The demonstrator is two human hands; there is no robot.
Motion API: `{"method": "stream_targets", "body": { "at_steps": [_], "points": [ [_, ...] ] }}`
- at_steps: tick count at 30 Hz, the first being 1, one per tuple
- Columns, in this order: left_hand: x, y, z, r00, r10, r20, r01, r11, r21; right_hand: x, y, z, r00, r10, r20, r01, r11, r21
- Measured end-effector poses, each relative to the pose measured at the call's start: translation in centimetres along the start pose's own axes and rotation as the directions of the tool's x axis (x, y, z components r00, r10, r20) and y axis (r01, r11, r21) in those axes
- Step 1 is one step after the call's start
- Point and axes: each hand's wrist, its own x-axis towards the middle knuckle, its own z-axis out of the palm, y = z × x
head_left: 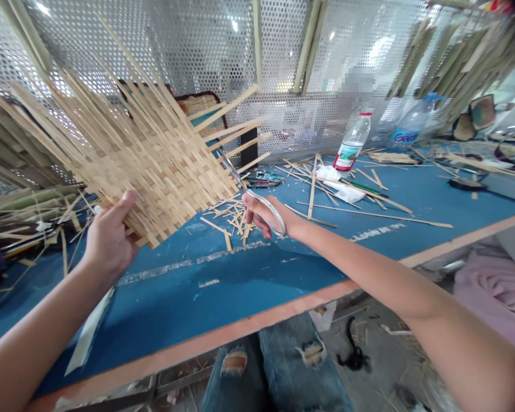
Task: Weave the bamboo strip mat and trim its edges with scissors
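Observation:
My left hand (114, 237) grips the lower left corner of a woven bamboo mat (163, 177), thumb on its face, and holds it tilted above the table. Long loose strips fan out from the mat's upper edge, and shorter ends stick out on its right side. In my right hand (264, 216) is a pair of scissors (269, 209), with fingers through the handle. The scissor blades point up and left at the mat's right edge, among the protruding strip ends. Whether the blades touch a strip I cannot tell.
On the blue table (240, 292) lie cut bamboo strips (236, 220) and white tissue (347, 191). A red-capped bottle (349, 146) and a larger plastic bottle (414, 123) stand towards the back. Behind rises a perforated metal panel (296, 120). Bamboo pieces (38, 214) are heaped at left.

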Motion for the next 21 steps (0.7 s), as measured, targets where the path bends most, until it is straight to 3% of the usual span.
{"method": "stream_targets", "body": {
  "at_steps": [7,14,21],
  "points": [
    [-0.6,0.2,0.2,0.998,-0.05,0.03,0.05,0.999,0.018,0.4,0.3,-0.1,0.997,-0.004,0.073,-0.003,0.995,0.099],
    [-0.5,0.1,0.0,0.999,-0.047,0.017,0.046,0.998,0.041,-0.1,-0.2,0.3,1.0,0.003,-0.023,-0.002,0.999,0.047],
    [-0.5,-1.0,-0.6,0.99,-0.095,0.102,0.08,0.987,0.14,1.0,1.2,-0.2,0.999,0.012,0.051,-0.016,0.996,0.084]
  ]
}}
